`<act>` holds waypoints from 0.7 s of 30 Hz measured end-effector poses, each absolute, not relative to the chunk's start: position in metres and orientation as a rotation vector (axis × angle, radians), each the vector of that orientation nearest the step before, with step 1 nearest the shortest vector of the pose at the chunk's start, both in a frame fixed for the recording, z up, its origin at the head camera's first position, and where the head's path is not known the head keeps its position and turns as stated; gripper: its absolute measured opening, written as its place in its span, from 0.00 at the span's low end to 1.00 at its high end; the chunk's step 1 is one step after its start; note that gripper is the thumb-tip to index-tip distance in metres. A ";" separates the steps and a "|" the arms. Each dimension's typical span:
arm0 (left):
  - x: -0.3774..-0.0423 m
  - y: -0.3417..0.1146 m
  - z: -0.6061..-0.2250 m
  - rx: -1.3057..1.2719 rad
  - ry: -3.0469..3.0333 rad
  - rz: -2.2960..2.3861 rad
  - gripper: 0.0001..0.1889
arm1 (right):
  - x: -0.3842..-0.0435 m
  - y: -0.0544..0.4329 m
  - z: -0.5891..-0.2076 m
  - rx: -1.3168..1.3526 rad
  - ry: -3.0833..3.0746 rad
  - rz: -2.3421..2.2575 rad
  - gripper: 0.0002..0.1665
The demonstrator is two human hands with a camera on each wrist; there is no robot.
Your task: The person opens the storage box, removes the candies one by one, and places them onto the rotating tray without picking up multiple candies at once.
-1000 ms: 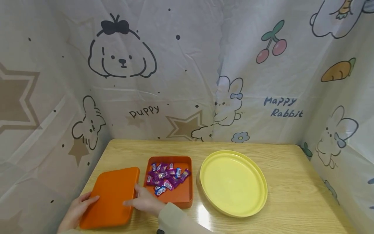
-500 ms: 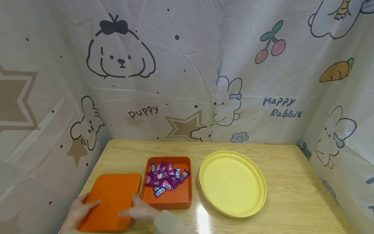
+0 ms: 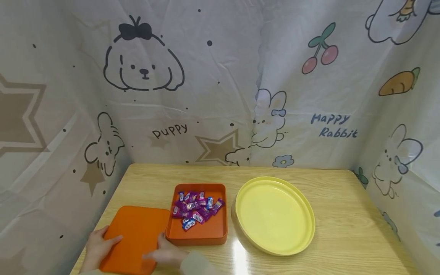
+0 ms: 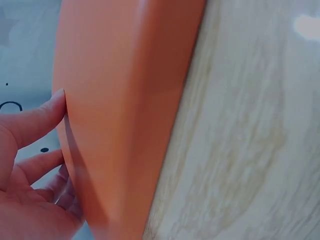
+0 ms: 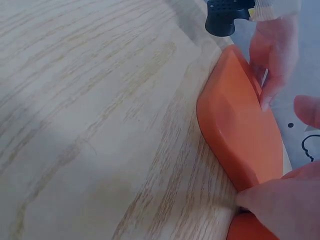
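An orange square lid (image 3: pixel 134 236) lies on the table at the front left, top side up. My left hand (image 3: pixel 99 248) grips its left edge, thumb over the top and fingers along the side, as the left wrist view (image 4: pixel 35 170) also shows. At the right edge is my right hand (image 3: pixel 166 252); in the right wrist view its fingers (image 5: pixel 280 200) touch the lid's side while the thumb stands off the surface. Just right of the lid sits an orange-red square box (image 3: pixel 206 241), uncovered, with several purple, pink and blue wrapped candies (image 3: pixel 190 206) inside.
A round yellow tray (image 3: pixel 275 217) stands right of the box on the wooden table (image 3: pixel 337 214). Printed curtains (image 3: pixel 220 76) enclose the table at the back and both sides.
The lid has come down from a tilted position to lie flat, shifting slightly toward the front and right, against the box's side. Both hands moved with it. Box, candies and tray stay put.
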State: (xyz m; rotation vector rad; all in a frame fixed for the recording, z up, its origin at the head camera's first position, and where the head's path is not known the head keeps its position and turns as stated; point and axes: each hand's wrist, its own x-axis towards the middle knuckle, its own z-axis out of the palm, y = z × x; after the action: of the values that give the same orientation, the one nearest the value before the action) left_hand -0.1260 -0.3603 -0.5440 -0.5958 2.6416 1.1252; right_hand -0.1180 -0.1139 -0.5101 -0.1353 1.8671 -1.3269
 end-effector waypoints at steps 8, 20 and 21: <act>-0.128 -0.359 -0.543 -0.583 2.673 1.055 0.46 | -0.118 -0.114 -0.511 -0.154 1.903 -1.278 0.50; -0.129 -0.353 -0.543 -0.560 2.692 1.012 0.44 | -0.127 -0.122 -0.484 -0.300 2.125 -1.410 0.32; -0.128 -0.352 -0.543 -0.553 2.694 1.010 0.44 | -0.131 -0.119 -0.480 -0.397 2.176 -1.431 0.28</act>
State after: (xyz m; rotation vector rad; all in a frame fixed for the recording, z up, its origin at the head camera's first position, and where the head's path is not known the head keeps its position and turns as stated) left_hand -0.1284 -0.3517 -0.5431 -0.5525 2.6943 1.0103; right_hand -0.1306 -0.1191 -0.4803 -0.3973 2.1757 -1.4311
